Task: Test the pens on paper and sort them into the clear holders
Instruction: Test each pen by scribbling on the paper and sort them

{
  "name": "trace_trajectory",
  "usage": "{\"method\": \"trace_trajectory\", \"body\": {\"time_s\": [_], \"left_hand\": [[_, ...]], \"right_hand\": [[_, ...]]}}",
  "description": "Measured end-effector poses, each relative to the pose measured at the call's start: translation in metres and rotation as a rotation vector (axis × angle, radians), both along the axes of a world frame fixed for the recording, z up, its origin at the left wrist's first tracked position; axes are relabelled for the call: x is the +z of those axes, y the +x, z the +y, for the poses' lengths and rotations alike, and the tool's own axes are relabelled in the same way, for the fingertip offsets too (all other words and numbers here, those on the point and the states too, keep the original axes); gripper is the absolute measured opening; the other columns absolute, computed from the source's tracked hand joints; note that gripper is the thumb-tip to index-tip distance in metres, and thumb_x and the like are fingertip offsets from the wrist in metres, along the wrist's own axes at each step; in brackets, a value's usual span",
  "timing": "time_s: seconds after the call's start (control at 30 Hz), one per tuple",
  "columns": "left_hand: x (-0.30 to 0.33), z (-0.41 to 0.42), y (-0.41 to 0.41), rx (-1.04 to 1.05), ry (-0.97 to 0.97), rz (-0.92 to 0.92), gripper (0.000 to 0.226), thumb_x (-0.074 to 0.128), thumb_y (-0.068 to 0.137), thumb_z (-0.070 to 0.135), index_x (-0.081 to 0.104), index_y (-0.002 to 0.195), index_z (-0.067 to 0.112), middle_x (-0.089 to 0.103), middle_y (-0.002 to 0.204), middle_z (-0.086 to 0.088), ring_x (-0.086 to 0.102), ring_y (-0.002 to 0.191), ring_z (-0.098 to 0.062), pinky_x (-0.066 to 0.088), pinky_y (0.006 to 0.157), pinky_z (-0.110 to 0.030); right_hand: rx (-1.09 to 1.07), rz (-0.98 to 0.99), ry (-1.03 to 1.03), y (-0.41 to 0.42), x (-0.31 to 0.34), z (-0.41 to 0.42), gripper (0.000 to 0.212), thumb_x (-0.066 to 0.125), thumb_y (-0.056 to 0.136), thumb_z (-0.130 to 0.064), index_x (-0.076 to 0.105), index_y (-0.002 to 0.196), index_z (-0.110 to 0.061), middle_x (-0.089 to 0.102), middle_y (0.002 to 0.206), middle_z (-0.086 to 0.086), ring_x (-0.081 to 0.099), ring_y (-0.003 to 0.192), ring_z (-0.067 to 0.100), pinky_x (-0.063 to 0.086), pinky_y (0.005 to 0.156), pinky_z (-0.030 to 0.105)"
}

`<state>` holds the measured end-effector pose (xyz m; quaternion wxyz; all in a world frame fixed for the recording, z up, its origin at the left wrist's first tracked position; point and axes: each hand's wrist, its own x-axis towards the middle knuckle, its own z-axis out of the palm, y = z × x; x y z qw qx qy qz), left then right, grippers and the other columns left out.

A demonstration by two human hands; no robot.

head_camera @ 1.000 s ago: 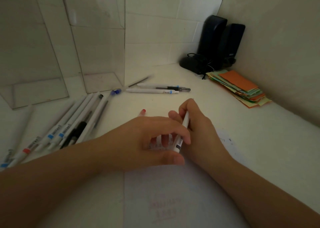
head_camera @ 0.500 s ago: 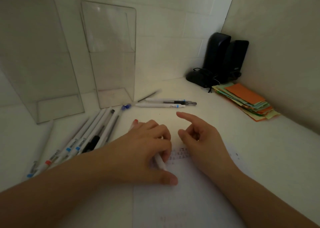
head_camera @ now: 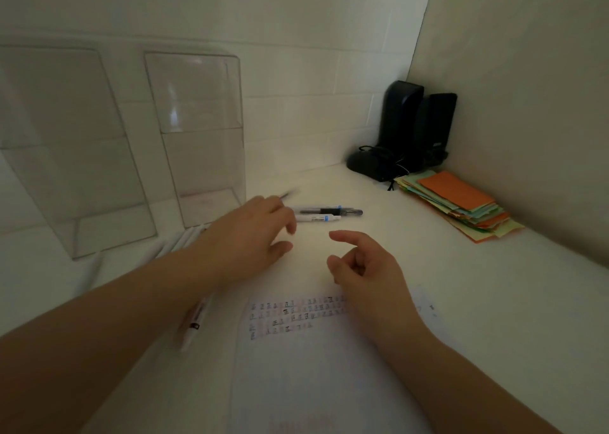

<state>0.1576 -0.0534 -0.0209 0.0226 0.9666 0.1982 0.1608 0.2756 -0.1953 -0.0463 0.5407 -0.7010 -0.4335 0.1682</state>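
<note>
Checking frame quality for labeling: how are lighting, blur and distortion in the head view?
Head view: dim overall, with a brighter patch on the desk near the two pens; left hand motion-blurred, right hand sharper; wide-angle bending tilts the clear holders; a faint reflection shows on the nearer holder's wall.

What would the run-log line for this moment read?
left hand: open, reaching toward two pens | right hand: loosely curled, empty, above paper | clear holders: no pens visible inside
</note>
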Motion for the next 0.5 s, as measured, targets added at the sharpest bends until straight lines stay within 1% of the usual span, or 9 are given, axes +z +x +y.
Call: {"method": "trace_trajectory", "body": {"time_s": [0.03, 0.07, 0.17, 0.27, 0.37, 0.43, 0.5], "left_hand": [[-0.002, 0.005, 0.008, 0.011, 0.041, -0.005, 0.026, 0.053, 0.089, 0.028, 0.051, 0.113, 0.02, 0.048, 0.115, 0.002, 0.044, 0.099, -0.014, 0.039, 0.082, -0.028], [-0.003, 0.01, 0.016, 0.035, 0.072, -0.004, 0.03, 0.052, 0.089, 0.026, 0.049, 0.118, 0.017, 0.047, 0.12, -0.001, 0.044, 0.104, -0.018, 0.038, 0.084, -0.03], [-0.007, 0.022, 0.03, 0.116, 0.092, 0.046, 0.032, 0.047, 0.092, 0.025, 0.046, 0.122, 0.014, 0.049, 0.122, -0.006, 0.045, 0.108, -0.023, 0.039, 0.088, -0.035], [-0.012, 0.031, 0.034, 0.142, 0.077, 0.105, 0.029, 0.045, 0.093, 0.027, 0.05, 0.117, 0.013, 0.051, 0.118, -0.008, 0.046, 0.106, -0.025, 0.039, 0.087, -0.036], [-0.016, 0.033, 0.03, 0.081, 0.095, 0.098, 0.021, 0.045, 0.093, 0.022, 0.052, 0.108, 0.01, 0.053, 0.111, -0.01, 0.048, 0.1, -0.027, 0.037, 0.081, -0.035], [-0.012, 0.028, 0.027, 0.023, 0.112, 0.037, 0.017, 0.045, 0.093, 0.019, 0.053, 0.103, 0.009, 0.056, 0.103, -0.011, 0.051, 0.093, -0.029, 0.035, 0.074, -0.034], [0.0, 0.016, 0.022, -0.01, 0.061, -0.083, 0.013, 0.045, 0.093, 0.018, 0.053, 0.099, 0.008, 0.057, 0.091, -0.009, 0.051, 0.083, -0.028, 0.033, 0.067, -0.032]], "right_hand": [[-0.001, 0.004, -0.002, 0.0, 0.0, 0.0, 0.026, 0.056, 0.088, -0.013, 0.056, 0.103, -0.035, 0.052, 0.064, 0.001, 0.05, 0.059, 0.007, 0.041, 0.057, 0.007], [-0.001, 0.008, -0.003, 0.001, -0.001, 0.0, 0.026, 0.056, 0.088, -0.014, 0.055, 0.103, -0.035, 0.053, 0.064, 0.0, 0.05, 0.06, 0.007, 0.041, 0.057, 0.007], [-0.001, 0.033, 0.007, 0.001, -0.001, 0.002, 0.026, 0.056, 0.088, -0.014, 0.054, 0.101, -0.037, 0.052, 0.063, -0.003, 0.051, 0.06, 0.006, 0.041, 0.056, 0.007], [-0.005, 0.059, 0.008, 0.002, -0.002, 0.002, 0.026, 0.056, 0.088, -0.014, 0.054, 0.099, -0.038, 0.05, 0.062, -0.004, 0.053, 0.063, 0.009, 0.041, 0.056, 0.007], [-0.014, 0.068, 0.007, 0.002, -0.001, 0.001, 0.024, 0.056, 0.088, -0.014, 0.054, 0.1, -0.035, 0.05, 0.062, -0.003, 0.053, 0.064, 0.01, 0.041, 0.056, 0.006], [-0.032, 0.085, 0.007, 0.001, 0.001, 0.0, 0.021, 0.055, 0.089, -0.015, 0.054, 0.103, -0.03, 0.05, 0.061, -0.001, 0.051, 0.06, 0.007, 0.04, 0.053, 0.006], [-0.053, 0.114, 0.01, 0.001, 0.004, 0.0, 0.019, 0.055, 0.089, -0.02, 0.051, 0.108, -0.027, 0.053, 0.064, 0.003, 0.048, 0.052, 0.0, 0.038, 0.048, 0.005]]}}
